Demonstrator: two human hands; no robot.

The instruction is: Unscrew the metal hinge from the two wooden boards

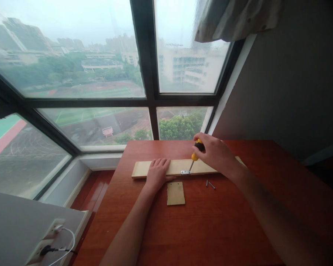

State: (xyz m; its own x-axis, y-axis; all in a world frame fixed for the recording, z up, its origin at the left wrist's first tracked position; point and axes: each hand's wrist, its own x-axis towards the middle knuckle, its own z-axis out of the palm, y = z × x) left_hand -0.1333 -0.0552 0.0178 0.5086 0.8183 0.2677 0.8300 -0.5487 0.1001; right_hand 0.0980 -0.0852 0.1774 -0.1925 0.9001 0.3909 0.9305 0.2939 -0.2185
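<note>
Screwdriver [194, 157] meeting a metal plate [184, 172].
Our right fingers [197, 136] pinch it, up-right of the plate; our left fingers [161, 163] rest outstretched on the board [177, 166], which roughly parallels the tabletop [216, 225]'s far edge.

A room high above the ground, most likely in a home. Large glass windows [180, 22] in thick dark frames [147, 55] fill the far side, looking down on a green sports ground [80, 114], leafy green trees [180, 127] and hazy, pale multi-storey buildings [188, 64]. A beige-grey fabric curtain [235, 20] hangs at upper right, beside a plain grey wall [280, 81]. Reddish-brown floorboards [91, 190] show at left. White plastic wall sockets [33, 255] hold a white plug [58, 228] and a black plug [46, 250]. A smooth reddish-brown wooden table [211, 229] stands by the windows.
</note>
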